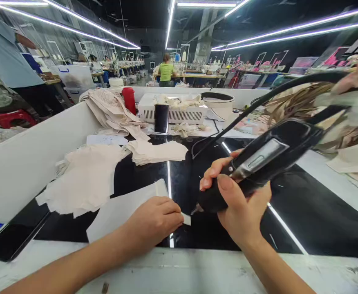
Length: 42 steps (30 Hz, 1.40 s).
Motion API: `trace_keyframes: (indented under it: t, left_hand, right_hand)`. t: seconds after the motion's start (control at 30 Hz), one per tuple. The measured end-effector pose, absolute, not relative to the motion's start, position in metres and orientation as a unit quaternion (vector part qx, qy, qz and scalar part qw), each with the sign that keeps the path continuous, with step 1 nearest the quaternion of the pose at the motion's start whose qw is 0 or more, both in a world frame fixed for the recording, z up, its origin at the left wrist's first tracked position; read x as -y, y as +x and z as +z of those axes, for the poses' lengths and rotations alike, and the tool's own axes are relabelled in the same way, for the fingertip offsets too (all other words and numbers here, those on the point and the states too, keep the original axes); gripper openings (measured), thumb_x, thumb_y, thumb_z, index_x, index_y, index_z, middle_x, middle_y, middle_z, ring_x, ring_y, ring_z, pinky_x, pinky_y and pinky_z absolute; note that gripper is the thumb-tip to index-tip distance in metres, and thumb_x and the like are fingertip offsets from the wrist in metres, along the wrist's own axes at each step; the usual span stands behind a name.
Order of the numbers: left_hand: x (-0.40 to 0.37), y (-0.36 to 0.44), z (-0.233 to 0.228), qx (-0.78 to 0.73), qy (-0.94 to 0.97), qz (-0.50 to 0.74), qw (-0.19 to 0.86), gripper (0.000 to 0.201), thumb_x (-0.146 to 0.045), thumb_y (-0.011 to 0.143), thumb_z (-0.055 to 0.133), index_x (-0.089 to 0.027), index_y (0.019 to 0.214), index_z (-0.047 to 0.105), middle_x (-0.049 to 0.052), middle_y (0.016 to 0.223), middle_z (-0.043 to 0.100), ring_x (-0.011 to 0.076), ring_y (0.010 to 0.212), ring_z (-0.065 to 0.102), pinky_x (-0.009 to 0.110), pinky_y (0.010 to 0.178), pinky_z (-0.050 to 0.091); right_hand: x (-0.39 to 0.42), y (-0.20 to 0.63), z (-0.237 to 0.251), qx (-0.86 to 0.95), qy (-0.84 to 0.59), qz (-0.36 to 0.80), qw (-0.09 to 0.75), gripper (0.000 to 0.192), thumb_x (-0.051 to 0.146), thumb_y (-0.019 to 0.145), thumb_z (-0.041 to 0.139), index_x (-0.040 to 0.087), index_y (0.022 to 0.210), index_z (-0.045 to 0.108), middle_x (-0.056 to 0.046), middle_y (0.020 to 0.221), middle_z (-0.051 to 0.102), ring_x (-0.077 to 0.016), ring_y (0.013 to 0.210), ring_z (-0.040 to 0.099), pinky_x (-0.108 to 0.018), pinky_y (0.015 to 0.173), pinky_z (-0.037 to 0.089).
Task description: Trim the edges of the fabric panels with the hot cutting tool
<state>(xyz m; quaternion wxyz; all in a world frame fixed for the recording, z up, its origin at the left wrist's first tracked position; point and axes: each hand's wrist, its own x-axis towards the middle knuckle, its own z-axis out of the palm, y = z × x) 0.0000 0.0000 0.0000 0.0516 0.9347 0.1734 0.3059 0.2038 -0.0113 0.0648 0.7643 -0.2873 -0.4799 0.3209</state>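
Note:
My right hand (238,204) grips a black corded hand tool (258,161) with a grey panel on top, its tip pointing down and left. The tool's tip sits right beside a small white strip (186,219) that my left hand (153,220) pinches against the glossy black table (304,212). Under my left hand lies a white sheet (120,210). The tool's black cable (258,102) arcs up toward the right.
Stacks of cream fabric pieces (83,179) (157,151) lie left and behind. A white slotted box (173,108), a black cylinder (161,118), a red container (129,100) and a white bowl (218,104) stand at the back. White walls (28,159) bound the table. A person in green (166,72) stands far off.

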Motion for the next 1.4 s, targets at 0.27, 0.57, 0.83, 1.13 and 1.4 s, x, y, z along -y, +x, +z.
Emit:
trace_keyframes:
  t: [0.27,0.57,0.83,1.13,1.4]
  left_hand:
    - [0.0023,0.0023,0.0044,-0.178,0.935,0.300,0.059,0.036,-0.019,0.123,0.049,-0.016,0.101,0.076,0.004,0.098,0.080,0.0194,0.089,0.076,0.033,0.082,0.060]
    - [0.0023,0.0027,0.0079,-0.179,0.937,0.294,0.057,0.038,-0.019,0.124,0.046,-0.016,0.102,0.077,0.005,0.097,0.079,0.0190,0.089,0.076,0.032,0.084,0.060]
    - [0.0021,0.0021,0.0059,-0.171,0.938,0.298,0.044,0.026,-0.020,0.123,0.051,-0.018,0.119,0.077,0.004,0.102,0.080,0.0200,0.090,0.075,0.032,0.082,0.060]
    - [0.0004,0.0012,0.0004,-0.166,0.939,0.300,0.024,0.023,-0.014,0.119,0.055,-0.018,0.119,0.078,0.004,0.103,0.079,0.0196,0.092,0.075,0.032,0.086,0.062]
    - [0.0027,0.0011,0.0000,-0.166,0.940,0.296,0.020,0.021,-0.013,0.118,0.057,-0.017,0.125,0.077,0.004,0.106,0.079,0.0201,0.094,0.075,0.033,0.087,0.061]
  right_hand:
    - [0.0152,0.2018,0.0649,0.473,-0.289,0.337,0.761,0.046,0.043,0.088,0.100,0.032,0.118,0.067,0.008,0.085,0.075,-0.0122,0.060,0.070,-0.026,0.056,0.061]
    - [0.0166,0.2020,0.0656,0.474,-0.285,0.341,0.760,0.046,0.042,0.088,0.100,0.031,0.117,0.067,0.009,0.086,0.077,-0.0118,0.060,0.071,-0.026,0.055,0.062]
    - [0.0155,0.2020,0.0646,0.484,-0.281,0.339,0.756,0.044,0.042,0.088,0.100,0.031,0.116,0.066,0.009,0.085,0.077,-0.0116,0.060,0.070,-0.025,0.053,0.060]
    - [0.0137,0.2037,0.0659,0.479,-0.290,0.322,0.763,0.045,0.042,0.088,0.100,0.032,0.119,0.068,0.008,0.086,0.076,-0.0120,0.061,0.070,-0.026,0.058,0.063]
    - [0.0164,0.2020,0.0652,0.480,-0.287,0.331,0.760,0.047,0.043,0.088,0.100,0.032,0.119,0.066,0.008,0.086,0.076,-0.0125,0.060,0.070,-0.027,0.055,0.062]
